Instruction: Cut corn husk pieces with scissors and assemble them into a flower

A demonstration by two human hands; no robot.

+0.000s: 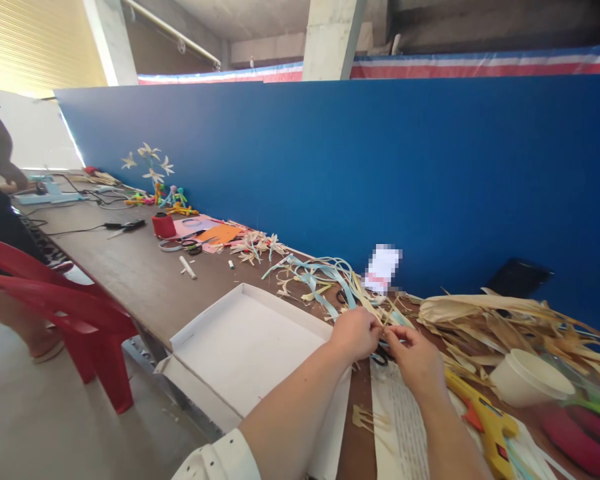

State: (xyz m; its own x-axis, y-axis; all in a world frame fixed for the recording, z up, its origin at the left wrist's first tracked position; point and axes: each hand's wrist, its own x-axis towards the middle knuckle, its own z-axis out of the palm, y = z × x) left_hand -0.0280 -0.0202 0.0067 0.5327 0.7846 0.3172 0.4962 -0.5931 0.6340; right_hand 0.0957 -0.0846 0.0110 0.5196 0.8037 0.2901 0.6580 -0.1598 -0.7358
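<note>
My left hand (356,335) and my right hand (416,360) meet fingertip to fingertip above the table, both closed in a pinch. What lies between the fingers is too small and hidden to make out. Black scissor handles (380,355) show just below the fingertips. Behind the hands spread pale blue and cream strips (325,277) in a loose tangle. A shallow white box (260,347) lies under my left forearm. Near my right wrist rests a yellow glue gun (487,427), and a printed sheet (400,413) lies beneath my right hand.
Dried corn husks (485,313) and a cream bowl (531,378) stand at right. Farther left are a red thread spool (163,225), orange paper (220,235) and husk flowers (153,160). A red chair (80,313) and another person (3,147) are at the left; a blue partition (300,160) runs behind.
</note>
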